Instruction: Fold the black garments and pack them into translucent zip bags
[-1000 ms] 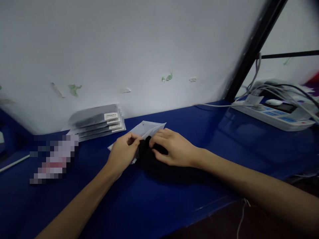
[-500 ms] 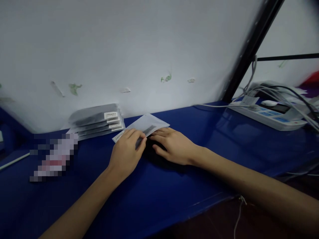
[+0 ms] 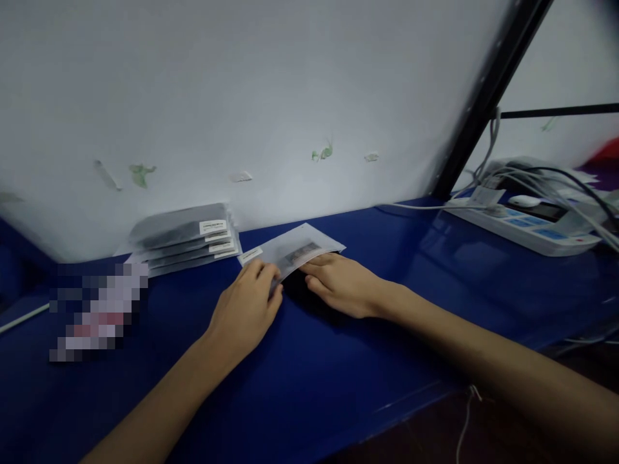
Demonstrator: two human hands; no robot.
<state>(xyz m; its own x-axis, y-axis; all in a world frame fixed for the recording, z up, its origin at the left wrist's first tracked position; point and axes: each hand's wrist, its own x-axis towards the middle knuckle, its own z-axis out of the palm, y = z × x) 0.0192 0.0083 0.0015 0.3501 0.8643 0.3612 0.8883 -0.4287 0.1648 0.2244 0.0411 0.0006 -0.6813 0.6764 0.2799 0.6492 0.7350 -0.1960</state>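
A frosted plastic bag (image 3: 290, 243) with a small white label and a printed patch lies on the blue table, its near mouth lifted. My left hand (image 3: 249, 303) pinches the bag's near left edge between thumb and fingers. A flat black item (image 3: 312, 303), its exact kind too dark to make out, sits partly inside the bag's mouth. Over that item is my right hand (image 3: 345, 283), its fingers close together and the fingertips hidden under the bag's upper layer. Left of the bag, against the wall, stands a stack of filled, labelled bags (image 3: 181, 232).
A blurred-out pinkish packet (image 3: 104, 316) lies at the left near a thin pale rod (image 3: 24, 319). At the right are a white power strip (image 3: 527, 225) and tangled cables (image 3: 546, 177). The white wall (image 3: 290, 96) rises behind the blue table (image 3: 271, 399).
My right hand's fingers have gone deeper under the bag's upper layer, and more of the black item is covered. The bag lies flatter and slightly further right.
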